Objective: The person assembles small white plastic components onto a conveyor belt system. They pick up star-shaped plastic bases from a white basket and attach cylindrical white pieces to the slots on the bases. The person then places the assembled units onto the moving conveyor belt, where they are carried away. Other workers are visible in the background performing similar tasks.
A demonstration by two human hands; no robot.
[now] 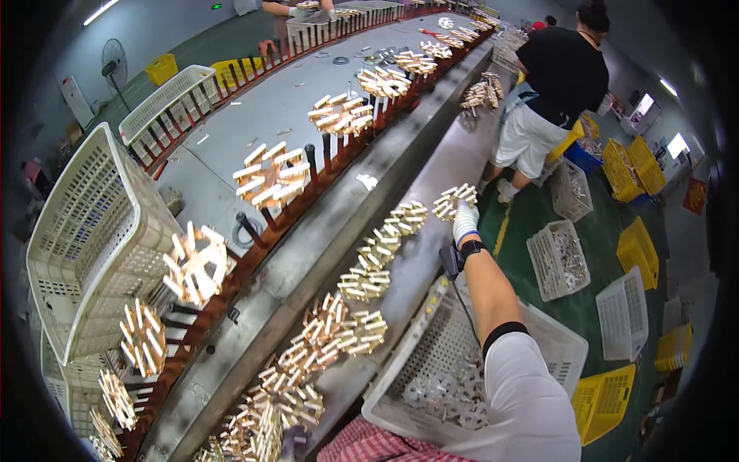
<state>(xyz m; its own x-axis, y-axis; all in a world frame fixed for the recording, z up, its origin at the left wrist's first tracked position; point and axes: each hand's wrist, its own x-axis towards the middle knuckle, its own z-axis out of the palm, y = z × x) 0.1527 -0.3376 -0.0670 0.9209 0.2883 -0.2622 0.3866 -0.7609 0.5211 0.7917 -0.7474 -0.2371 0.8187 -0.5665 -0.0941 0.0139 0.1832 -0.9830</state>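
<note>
My right arm reaches forward over the metal ledge (412, 296). My right hand (465, 221), in a white glove, is closed on the near edge of a brass-coloured disc-shaped part with short pale rods (454, 202). Its fingertips are partly hidden by the rods. A row of similar parts (366, 283) runs along the ledge towards me, ending in a heap of copper- and brass-coloured ones (265, 408). I do not see my left hand; a dark shape at the lower edge by the heap cannot be made out.
Left of the ledge, a curved rack with upright black pegs (312, 158) carries copper-coloured rod discs (271, 175). A white crate (431, 362) with silvery parts stands below my arm. Ahead, a person in black (564, 73) stands beside the ledge. More crates (558, 260) sit on the green floor.
</note>
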